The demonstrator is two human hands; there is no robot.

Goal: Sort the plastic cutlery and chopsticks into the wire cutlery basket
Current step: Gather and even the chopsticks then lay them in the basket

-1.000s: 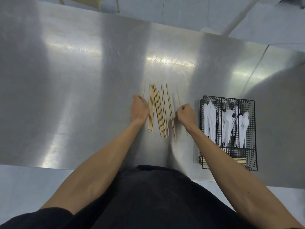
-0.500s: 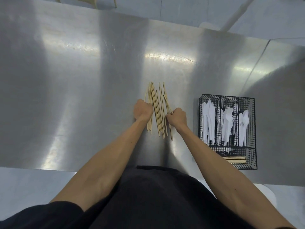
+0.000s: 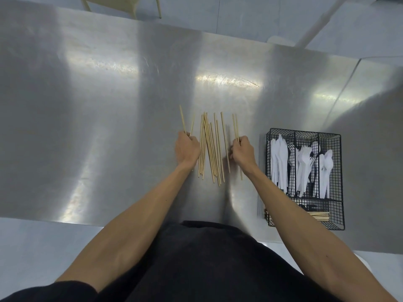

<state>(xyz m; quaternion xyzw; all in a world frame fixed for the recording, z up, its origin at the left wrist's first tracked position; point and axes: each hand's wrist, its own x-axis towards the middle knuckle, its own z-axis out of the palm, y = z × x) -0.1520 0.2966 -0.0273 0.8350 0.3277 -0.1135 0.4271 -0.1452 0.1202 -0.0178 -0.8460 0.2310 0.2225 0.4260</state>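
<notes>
A brushed steel bench fills most of the view. The wire cutlery basket stands on it near its front edge, and everything else is placed from that basket. The person's dark garment is in front of the bench, to the basket's left and nearer the camera, and both bare forearms reach out over the steel.

The basket is black, with three long compartments and one crosswise compartment at its near end. White plastic knives lie in the long compartment furthest left, forks in the middle one and spoons in the right one. A few chopsticks in the basket lie flat in the crosswise compartment.

To the basket's left, apart from it, a loose pile of chopsticks lies on the bench, roughly parallel with some crossing. The right hand is between the pile and the basket, its fingers closed around a pair of chopsticks whose tips point away from the person. The left hand is on the far side of the pile from the basket, its fingers curled around two splayed chopsticks.
</notes>
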